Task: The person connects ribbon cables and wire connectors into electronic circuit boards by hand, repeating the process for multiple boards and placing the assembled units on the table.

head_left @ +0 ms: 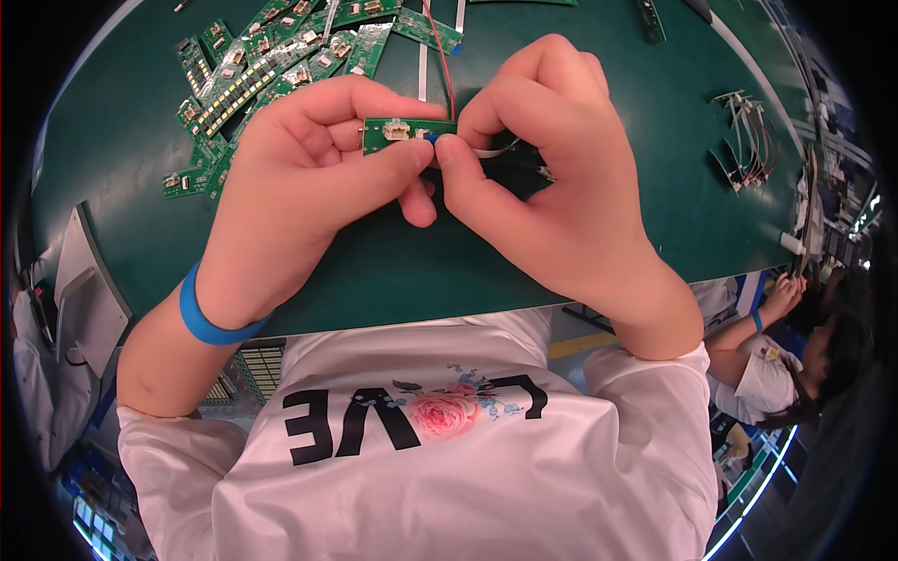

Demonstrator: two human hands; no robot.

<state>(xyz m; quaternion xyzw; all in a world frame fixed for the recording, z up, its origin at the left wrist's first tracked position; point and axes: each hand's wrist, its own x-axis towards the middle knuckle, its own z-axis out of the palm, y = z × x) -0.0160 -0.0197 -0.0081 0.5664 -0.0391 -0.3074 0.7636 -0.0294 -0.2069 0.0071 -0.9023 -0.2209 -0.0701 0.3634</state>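
Observation:
A small green circuit board [374, 140] with a white connector [397, 129] on top is held level by my left hand [304, 178], thumb in front and fingers behind. Thumb and index finger of my right hand [561, 159] pinch at the board's right end, by the blue tip [431, 138] of a flat ribbon cable. White cable [494, 152] trails out to the right beneath my right fingers. Whether the tip sits inside the board's socket is hidden by my fingertips. A thin red wire [443, 61] runs up from behind the board.
Many green circuit boards [248, 89] lie heaped at the far left of the green table [393, 271], some with white ribbon cables. At the right lies a bundle of wired parts [748, 140]. Another person [767, 351] works beyond the right edge. A grey panel [89, 285] stands at the left.

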